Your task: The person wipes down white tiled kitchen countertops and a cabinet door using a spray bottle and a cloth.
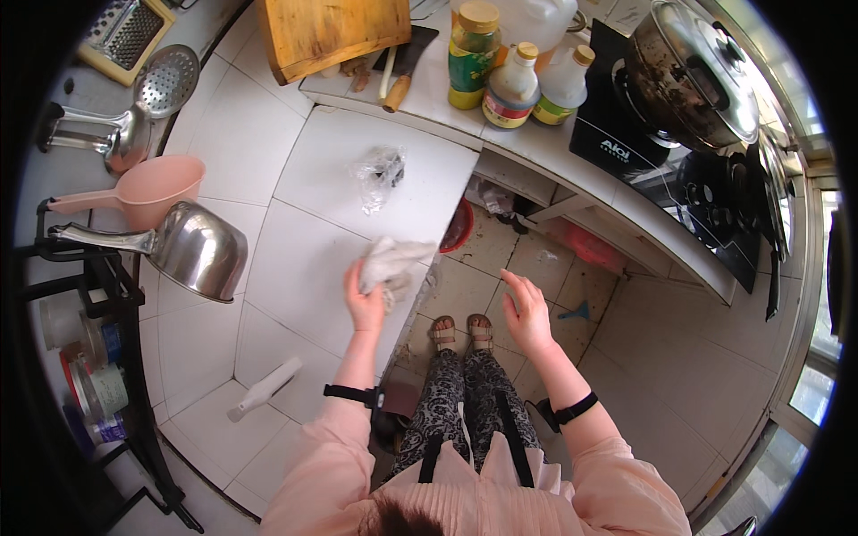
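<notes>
My left hand point(365, 300) grips a crumpled whitish cloth point(397, 262) near the right edge of the white tiled counter point(315, 261). The cloth is slightly blurred, and whether it touches the tiles I cannot tell. My right hand point(526, 309) holds nothing; its fingers are slightly bent and spread, above the floor. Farther back on the counter lies a crumpled clear plastic bag point(381, 175) with something dark in or under it.
Left, a steel saucepan point(204, 251), pink ladle point(157, 187) and skimmer point(167, 80) hang. Bottles point(513, 87), a cleaver point(405, 70) and a wooden board point(335, 33) stand at the back. A large pot point(690, 80) sits on the black gas stove point(613, 120). Below is a red basin point(459, 228).
</notes>
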Demonstrator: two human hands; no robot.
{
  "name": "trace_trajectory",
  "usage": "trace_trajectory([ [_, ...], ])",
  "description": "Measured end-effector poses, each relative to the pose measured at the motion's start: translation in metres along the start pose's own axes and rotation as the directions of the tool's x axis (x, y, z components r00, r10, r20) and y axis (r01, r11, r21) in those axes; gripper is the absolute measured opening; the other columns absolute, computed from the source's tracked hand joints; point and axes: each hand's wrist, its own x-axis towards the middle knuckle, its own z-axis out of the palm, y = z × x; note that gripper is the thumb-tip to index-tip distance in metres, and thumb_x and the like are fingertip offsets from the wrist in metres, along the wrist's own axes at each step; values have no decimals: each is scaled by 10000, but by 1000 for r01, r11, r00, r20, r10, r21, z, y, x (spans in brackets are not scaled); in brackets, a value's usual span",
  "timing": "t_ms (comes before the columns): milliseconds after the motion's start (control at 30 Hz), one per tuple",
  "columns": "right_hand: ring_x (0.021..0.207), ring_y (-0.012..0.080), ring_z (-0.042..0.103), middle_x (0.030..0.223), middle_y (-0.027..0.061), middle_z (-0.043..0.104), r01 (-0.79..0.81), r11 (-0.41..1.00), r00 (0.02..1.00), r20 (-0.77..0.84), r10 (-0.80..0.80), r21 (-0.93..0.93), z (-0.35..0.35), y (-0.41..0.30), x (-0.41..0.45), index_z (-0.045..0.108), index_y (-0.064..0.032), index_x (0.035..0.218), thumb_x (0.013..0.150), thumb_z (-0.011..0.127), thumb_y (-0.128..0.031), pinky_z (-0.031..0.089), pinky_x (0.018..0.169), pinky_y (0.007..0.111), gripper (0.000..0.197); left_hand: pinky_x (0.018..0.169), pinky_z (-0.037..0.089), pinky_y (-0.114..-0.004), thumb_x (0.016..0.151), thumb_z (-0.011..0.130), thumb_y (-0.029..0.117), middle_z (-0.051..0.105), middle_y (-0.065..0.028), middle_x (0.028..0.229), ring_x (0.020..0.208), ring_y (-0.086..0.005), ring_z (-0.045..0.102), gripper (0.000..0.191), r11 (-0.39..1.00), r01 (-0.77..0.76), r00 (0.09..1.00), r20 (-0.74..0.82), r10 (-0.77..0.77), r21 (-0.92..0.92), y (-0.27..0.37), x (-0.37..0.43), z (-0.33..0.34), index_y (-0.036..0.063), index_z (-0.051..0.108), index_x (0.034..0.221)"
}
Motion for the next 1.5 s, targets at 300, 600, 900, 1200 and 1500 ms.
trace_trajectory([
  [300,1011,291,561,1100,124,582,-51,995,999,13,50,86,20,-2,-24,513,-66,1212,773,566,-22,444,853,385,444,950,405,-436,752,635,269,395,-62,1388,1126,-369,431,549,472,142,977,-199,73,870,-52,48,-38,208,505,1282],
  [600,1053,318,551,1154,136,557,-241,964,970,55,236,110,4,11,-64,488,-77,1253,837,560,-68,459,863,369,423,948,409,-429,707,663,218,395,-12,1352,1110,-340,439,533,694,-157,981,193,26,703,17,16,124,259,541,1224],
  [900,1165,232,477,1305,103,453,-675,316,657,349,669,667,-15,-16,-14,309,-114,1417,875,593,-367,402,944,337,663,955,391,-336,752,533,-18,417,-155,1301,1151,-231,466,531,960,275,742,646,-179,-49,70,-65,124,-1,411,1268],
  [1200,968,169,576,1072,93,593,-501,225,789,334,516,835,-15,-2,9,521,30,1150,740,589,-76,461,843,288,429,1110,173,-397,812,594,151,-19,-214,1496,1394,-325,76,963,999,33,591,806,-1,-23,100,-94,110,89,-129,1446],
  [1500,1192,289,390,1309,43,431,34,678,959,-168,-230,-734,-95,104,97,587,-283,1152,810,521,-206,382,879,525,356,943,445,-384,830,592,90,47,-208,1479,1245,-332,382,784,937,-96,820,561,-116,334,71,-100,103,93,110,1448],
])
